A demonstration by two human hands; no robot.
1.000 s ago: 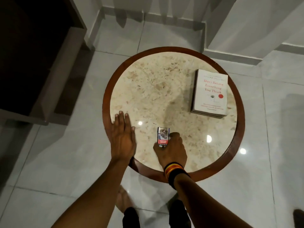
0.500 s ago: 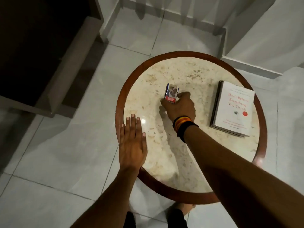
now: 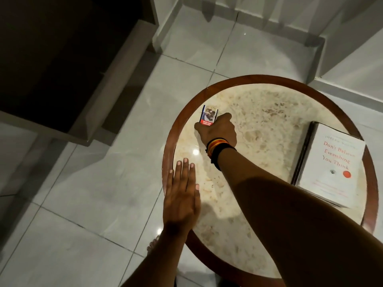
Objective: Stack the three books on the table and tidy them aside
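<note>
Step — clearing counter | right hand pinches small box at far-left rim | left hand flat, fingers apart | book stack already aside | next — likely release box.

Right hand hiding its own fingers behind its back, their grip on the small box not showing, box print too small to read, book stack showing only its top cover, lower books' titles hidden.

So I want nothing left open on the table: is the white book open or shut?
Shut. The white book lies flat with its front cover up, title showing, on other books at the table's right edge.
</note>
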